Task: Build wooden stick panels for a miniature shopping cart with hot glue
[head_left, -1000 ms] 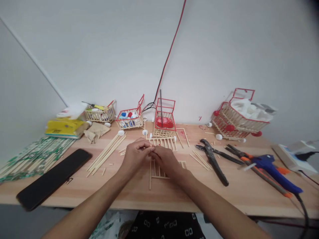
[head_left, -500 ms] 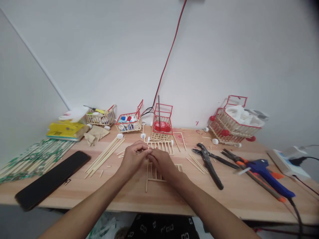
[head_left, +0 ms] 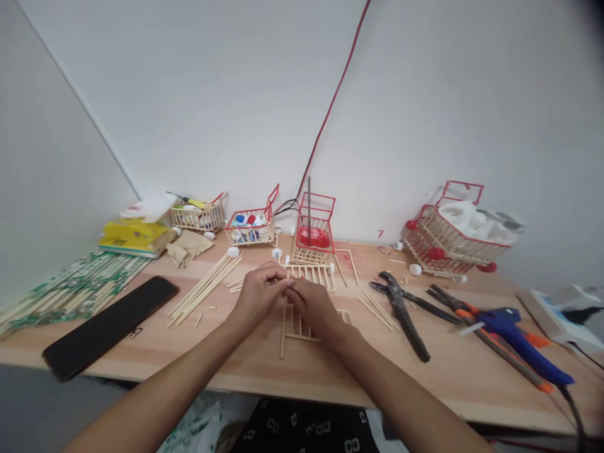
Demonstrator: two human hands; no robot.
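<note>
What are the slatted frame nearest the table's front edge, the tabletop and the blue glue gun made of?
Slatted frame: likely bamboo or wood, judging by its pale tan colour; matte and seemingly unpainted.
Tabletop: wood or wood-look laminate, going by the streaky grain; it looks smooth.
Blue glue gun: probably moulded plastic, from its solid, even colour; gloss is hard to tell.

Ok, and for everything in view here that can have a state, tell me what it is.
Left grip, thumb and forefinger pinched together
Right grip, against the left, fingertips mostly hidden
Stick frame, partly covered
Bare sticks, loose
Wrapped sticks, heaped
Black pliers, handles spread
Glue gun, lying down, corded
Black slab, flat
Far-left cart, filled
Second cart, filled
Third cart, loaded
Far-right cart, loaded
</note>
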